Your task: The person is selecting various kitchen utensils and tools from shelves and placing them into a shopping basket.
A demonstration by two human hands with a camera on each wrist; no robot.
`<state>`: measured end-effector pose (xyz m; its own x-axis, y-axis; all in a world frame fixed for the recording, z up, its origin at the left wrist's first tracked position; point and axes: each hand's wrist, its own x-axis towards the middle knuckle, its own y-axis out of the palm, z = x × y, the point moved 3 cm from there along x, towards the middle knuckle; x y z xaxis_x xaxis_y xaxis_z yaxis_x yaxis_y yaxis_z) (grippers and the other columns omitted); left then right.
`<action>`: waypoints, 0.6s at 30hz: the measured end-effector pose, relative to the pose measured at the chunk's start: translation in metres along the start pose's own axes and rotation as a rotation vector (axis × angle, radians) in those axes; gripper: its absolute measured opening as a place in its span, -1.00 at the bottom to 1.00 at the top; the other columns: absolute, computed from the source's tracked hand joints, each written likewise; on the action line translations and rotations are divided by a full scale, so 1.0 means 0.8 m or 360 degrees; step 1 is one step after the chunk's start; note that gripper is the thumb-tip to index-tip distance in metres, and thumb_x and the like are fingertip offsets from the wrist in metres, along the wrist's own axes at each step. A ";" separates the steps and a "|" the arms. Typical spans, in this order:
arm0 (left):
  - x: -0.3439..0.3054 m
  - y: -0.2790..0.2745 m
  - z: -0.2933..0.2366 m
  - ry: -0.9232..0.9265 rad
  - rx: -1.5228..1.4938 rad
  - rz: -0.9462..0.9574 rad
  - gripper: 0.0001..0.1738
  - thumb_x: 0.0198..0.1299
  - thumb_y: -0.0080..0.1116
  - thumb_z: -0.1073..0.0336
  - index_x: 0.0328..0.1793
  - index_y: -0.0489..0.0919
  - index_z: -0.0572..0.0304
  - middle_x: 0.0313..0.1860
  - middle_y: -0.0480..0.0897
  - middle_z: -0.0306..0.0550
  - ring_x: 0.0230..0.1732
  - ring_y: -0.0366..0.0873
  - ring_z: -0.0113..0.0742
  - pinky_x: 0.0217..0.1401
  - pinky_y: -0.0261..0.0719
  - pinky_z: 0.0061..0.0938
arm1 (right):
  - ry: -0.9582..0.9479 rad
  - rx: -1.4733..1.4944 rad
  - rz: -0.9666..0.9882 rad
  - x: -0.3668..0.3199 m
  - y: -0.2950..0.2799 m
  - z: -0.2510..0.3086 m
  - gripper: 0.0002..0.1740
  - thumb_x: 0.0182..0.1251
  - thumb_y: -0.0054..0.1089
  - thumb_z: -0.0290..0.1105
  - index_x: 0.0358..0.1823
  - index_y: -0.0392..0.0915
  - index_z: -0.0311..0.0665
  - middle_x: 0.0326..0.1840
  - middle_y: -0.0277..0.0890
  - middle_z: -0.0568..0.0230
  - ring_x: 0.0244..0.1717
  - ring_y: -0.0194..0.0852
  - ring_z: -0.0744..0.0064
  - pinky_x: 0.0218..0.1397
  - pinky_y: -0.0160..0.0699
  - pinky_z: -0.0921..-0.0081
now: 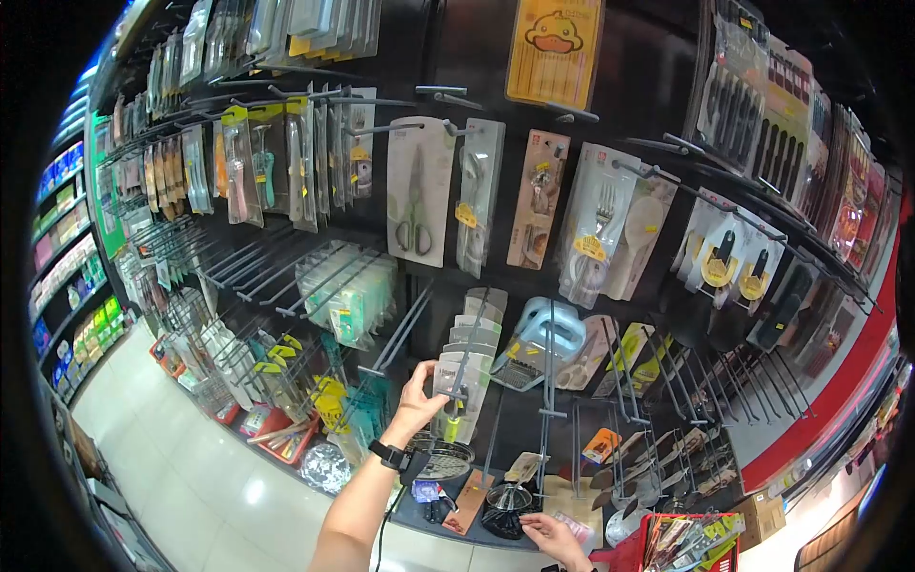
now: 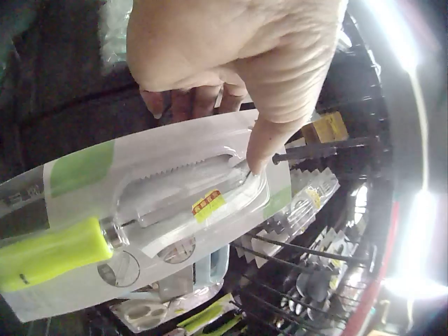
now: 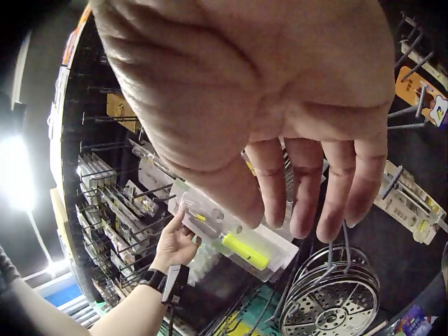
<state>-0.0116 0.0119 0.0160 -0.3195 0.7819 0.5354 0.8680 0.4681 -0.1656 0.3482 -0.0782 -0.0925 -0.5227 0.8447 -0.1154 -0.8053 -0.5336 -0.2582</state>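
My left hand (image 1: 416,400) pinches the top end of a carded kitchen tool (image 2: 189,185), thumb on the front and fingers behind. Through the clear blister show a serrated metal head and a lime-green handle (image 2: 59,252); a small yellow-red sticker is on the front. The tip of a hook (image 2: 280,159) lies right beside the thumb. Similar cards (image 1: 477,324) hang behind on the same hook. Lower down, my right hand (image 1: 553,539) has loose fingers and holds nothing, close to a black-bottomed packed item (image 1: 508,510). Perforated metal discs (image 3: 329,318) hang below its fingers in the right wrist view.
Metal hooks jut out from the dark display wall, including long bare ones (image 1: 548,381). Carded scissors (image 1: 416,205) and a blue grater-like item (image 1: 543,343) hang nearby. A red basket (image 1: 643,543) of utensils stands lower right. Pale tiled floor (image 1: 224,505) lies lower left.
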 end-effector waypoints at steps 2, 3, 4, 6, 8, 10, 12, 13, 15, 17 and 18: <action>0.001 -0.001 0.027 -0.0100 0.0028 0.0178 -0.46 -0.09 0.25 0.45 0.10 0.39 0.28 -0.06 0.56 -0.09 0.05 0.49 -0.30 0.09 0.42 -0.44 | -0.0015 0.0030 -0.0010 0.000 -0.002 0.000 -0.72 0.29 0.16 -0.41 0.01 0.52 -0.32 -0.08 0.58 0.27 -0.08 0.53 0.54 -0.06 0.50 0.61; 0.002 0.003 0.014 -0.0063 -0.0204 0.0207 -0.56 0.05 0.23 0.40 0.09 0.41 0.27 -0.08 0.56 -0.19 -0.01 0.47 -0.43 0.06 0.41 -0.50 | -0.0011 0.0029 0.0006 0.001 -0.005 0.008 -0.72 0.29 0.16 -0.41 0.01 0.52 -0.32 -0.08 0.58 0.27 -0.09 0.54 0.54 -0.07 0.50 0.61; 0.002 0.006 0.006 -0.0069 -0.0203 0.0205 -0.56 0.05 0.23 0.40 0.09 0.41 0.27 -0.08 0.56 -0.19 -0.01 0.47 -0.43 0.06 0.41 -0.50 | -0.0008 0.0032 0.0023 0.003 -0.007 0.014 -0.72 0.28 0.17 -0.41 0.01 0.52 -0.32 -0.09 0.58 0.27 -0.10 0.54 0.54 -0.08 0.51 0.61; 0.000 0.013 -0.003 -0.0295 -0.0837 0.0233 -0.61 0.17 0.19 0.36 0.12 0.41 0.25 -0.06 0.54 -0.25 -0.02 0.43 -0.51 0.07 0.39 -0.54 | -0.0029 0.0029 0.0039 0.008 -0.009 0.016 -0.72 0.28 0.17 -0.41 0.00 0.53 -0.32 -0.10 0.59 0.25 -0.10 0.54 0.54 -0.08 0.51 0.60; 0.001 0.026 -0.016 -0.0315 -0.0968 0.0245 -0.63 0.22 0.15 0.33 0.14 0.41 0.22 -0.03 0.53 -0.27 0.00 0.42 -0.53 0.08 0.37 -0.58 | -0.0085 -0.0005 0.0047 0.013 -0.008 0.018 -0.72 0.28 0.17 -0.41 0.00 0.53 -0.32 -0.11 0.59 0.23 -0.10 0.54 0.53 -0.08 0.51 0.60; 0.003 0.031 -0.022 -0.0248 -0.0866 0.0159 -0.64 0.20 0.14 0.40 0.14 0.43 0.23 -0.09 0.52 -0.31 -0.06 0.42 -0.56 0.05 0.36 -0.62 | -0.0072 0.0012 0.0056 0.015 -0.005 0.021 -0.72 0.27 0.18 -0.40 -0.02 0.54 -0.32 -0.11 0.60 0.22 -0.13 0.56 0.51 -0.09 0.53 0.58; -0.001 0.030 -0.012 -0.0325 -0.0861 0.0179 -0.67 0.21 0.14 0.41 0.11 0.46 0.23 -0.10 0.54 -0.32 -0.05 0.43 -0.57 0.07 0.36 -0.61 | -0.0099 -0.0118 0.0114 0.016 -0.001 0.031 -0.73 0.29 0.15 -0.42 -0.01 0.52 -0.36 -0.10 0.59 0.27 -0.13 0.53 0.56 -0.07 0.52 0.59; -0.005 0.029 -0.012 -0.0339 -0.0865 0.0138 -0.69 0.22 0.14 0.41 0.09 0.47 0.22 -0.10 0.55 -0.33 -0.05 0.43 -0.57 0.08 0.36 -0.61 | -0.0148 -0.0149 0.0098 0.016 0.001 0.040 -0.74 0.28 0.16 -0.43 -0.03 0.54 -0.37 -0.11 0.59 0.26 -0.13 0.53 0.54 -0.08 0.53 0.60; -0.015 0.031 -0.018 -0.0334 -0.0932 0.0029 -0.75 0.26 0.10 0.37 0.04 0.48 0.22 -0.10 0.56 -0.31 -0.07 0.44 -0.57 0.07 0.37 -0.62 | -0.0204 -0.0110 0.0086 0.018 0.004 0.046 -0.74 0.26 0.18 -0.42 -0.05 0.55 -0.35 -0.13 0.60 0.24 -0.17 0.56 0.54 -0.11 0.55 0.58; -0.031 0.027 -0.033 -0.0340 -0.0882 0.0004 -0.77 0.28 0.07 0.35 0.03 0.48 0.22 -0.10 0.56 -0.30 -0.07 0.44 -0.56 0.06 0.38 -0.61 | -0.0269 -0.0103 0.0081 0.024 0.004 0.055 -0.74 0.23 0.20 -0.42 -0.06 0.56 -0.34 -0.15 0.61 0.22 -0.20 0.59 0.54 -0.14 0.58 0.56; -0.039 0.023 -0.038 -0.0340 -0.0835 -0.0030 -0.79 0.31 0.04 0.33 0.02 0.48 0.21 -0.10 0.56 -0.29 -0.08 0.44 -0.55 0.05 0.38 -0.60 | -0.0273 -0.0111 0.0067 0.028 0.005 0.062 -0.75 0.23 0.19 -0.42 -0.07 0.56 -0.33 -0.15 0.61 0.21 -0.19 0.60 0.51 -0.13 0.58 0.56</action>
<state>0.0260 -0.0165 0.0210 -0.3594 0.8668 0.3458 0.9165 0.2581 0.3055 0.3199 -0.0635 -0.0485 -0.6003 0.7990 0.0361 -0.7636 -0.5592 -0.3228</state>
